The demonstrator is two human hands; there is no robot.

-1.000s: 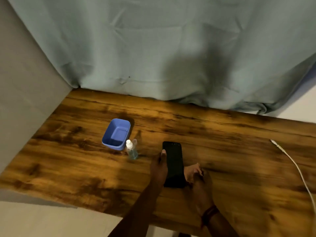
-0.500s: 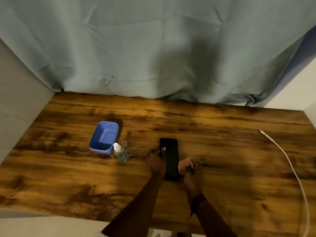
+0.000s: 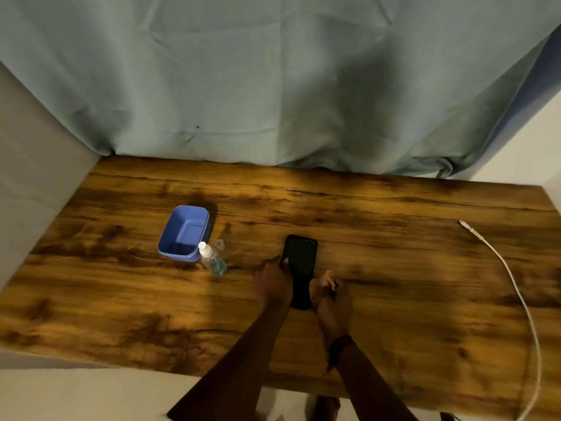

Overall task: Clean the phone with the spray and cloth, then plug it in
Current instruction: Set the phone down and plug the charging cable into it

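Observation:
A black phone point(image 3: 300, 262) lies screen-up on the wooden table point(image 3: 394, 268), long side pointing away from me. My left hand point(image 3: 273, 284) grips its left edge, thumb on the glass. My right hand point(image 3: 332, 302) rests against the phone's lower right edge, fingers curled around a small pale bunch that looks like the cloth point(image 3: 325, 279). A small clear spray bottle point(image 3: 214, 260) with a white nozzle and bluish liquid stands to the left, its clear cap point(image 3: 219, 245) beside it. The white charging cable point(image 3: 513, 293) runs along the right side, plug end point(image 3: 466, 226) at the far right.
A blue plastic tub point(image 3: 185, 232) with nothing inside sits just behind the spray bottle. A grey-green curtain point(image 3: 273, 86) hangs along the table's far edge. A grey wall point(image 3: 33, 183) borders the left side. The near table edge is just below my forearms.
My head has tilted, so the table sits lower and more centred in view. Both hands stay at the phone; the right hand has shifted slightly along its lower right edge.

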